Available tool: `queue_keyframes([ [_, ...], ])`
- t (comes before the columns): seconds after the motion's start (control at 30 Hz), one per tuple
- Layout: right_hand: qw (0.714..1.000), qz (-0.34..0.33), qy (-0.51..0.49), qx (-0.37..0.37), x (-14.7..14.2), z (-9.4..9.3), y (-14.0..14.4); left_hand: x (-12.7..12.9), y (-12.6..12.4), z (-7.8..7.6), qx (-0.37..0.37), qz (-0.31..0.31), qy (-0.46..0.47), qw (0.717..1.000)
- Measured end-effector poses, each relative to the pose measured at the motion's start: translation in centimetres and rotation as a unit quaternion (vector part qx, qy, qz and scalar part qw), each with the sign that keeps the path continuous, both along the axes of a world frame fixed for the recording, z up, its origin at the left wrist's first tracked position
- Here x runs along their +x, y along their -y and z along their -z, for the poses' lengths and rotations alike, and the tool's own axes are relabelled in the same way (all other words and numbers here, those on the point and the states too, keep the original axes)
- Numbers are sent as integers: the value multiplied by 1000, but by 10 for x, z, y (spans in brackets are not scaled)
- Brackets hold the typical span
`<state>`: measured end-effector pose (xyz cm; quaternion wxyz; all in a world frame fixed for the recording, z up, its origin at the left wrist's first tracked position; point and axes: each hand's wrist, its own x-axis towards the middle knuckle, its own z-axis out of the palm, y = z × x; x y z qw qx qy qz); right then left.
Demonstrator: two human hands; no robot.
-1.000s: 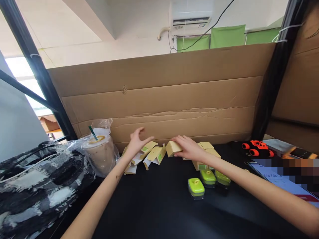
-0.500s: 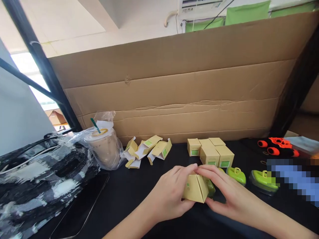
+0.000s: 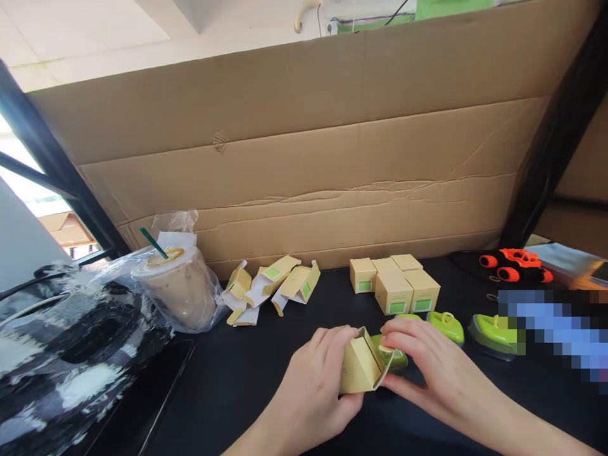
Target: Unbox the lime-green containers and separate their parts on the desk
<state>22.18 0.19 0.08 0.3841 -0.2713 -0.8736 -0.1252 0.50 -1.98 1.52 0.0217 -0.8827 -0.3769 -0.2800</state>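
Head view: black table point(image 3: 266, 373), cardboard wall point(image 3: 304, 158).

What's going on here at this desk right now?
A person is working with both bare hands at a black table. The left hand holds a small tan carton with its end flap open, and the right hand is at that open end with a green-lidded container. Behind them stand closed tan boxes, with flattened cartons and a bagged iced drink to the left. Two more green-lidded containers lie at the right.
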Motion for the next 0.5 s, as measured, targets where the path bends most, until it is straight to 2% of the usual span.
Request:
queue_keyframes([
  [0.17, 993, -59, -33, -94, 1, -1, 8, -2, -5, 3, -20, -16, -13, 1000],
  [0.3, 963, -116, -74, -231, 1, 0, 15, -8, -9, 3, -13, -31, -43, 999],
  [0.4, 938, -99, -96, -319, -3, 6, 14, -7, -8, 2, 50, -5, -66, 997],
  [0.5, 944, -62, -93, -311, -8, 11, 12, -1, -4, 0, 160, 39, -103, 981],
])
